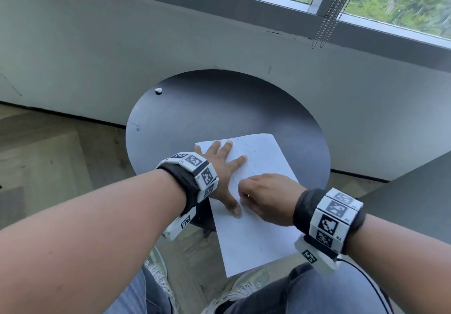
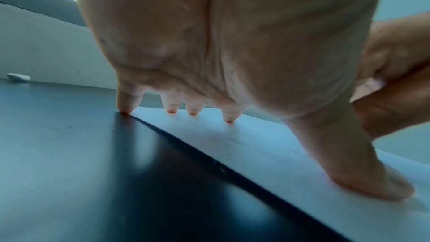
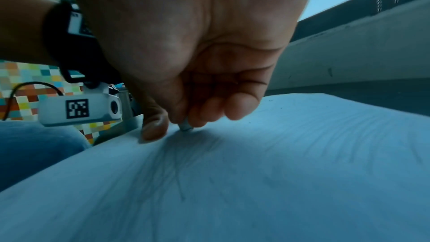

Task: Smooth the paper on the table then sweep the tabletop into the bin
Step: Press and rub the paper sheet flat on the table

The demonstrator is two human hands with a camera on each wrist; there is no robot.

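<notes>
A white sheet of paper (image 1: pixel 263 235) with faint pencil marks lies on the round black table (image 1: pixel 219 108), its near end hanging over the table's front edge. My left hand (image 1: pixel 220 167) presses flat on the paper's left side with straight, spread fingers; in the left wrist view the fingertips (image 2: pixel 229 117) and thumb touch the paper (image 2: pixel 256 144). My right hand (image 1: pixel 266 196) sits just right of the left thumb, fingers curled down onto the paper (image 3: pixel 256 172), pinching a small grey object (image 3: pixel 185 128) against it. No bin is in view.
A small white scrap (image 1: pixel 158 90) lies near the table's far left rim, also seen as a white scrap (image 2: pixel 18 77) from the left wrist. A grey wall and window sill stand behind the table. Bead chains (image 1: pixel 327 20) hang at the right. My knees are below the table's front edge.
</notes>
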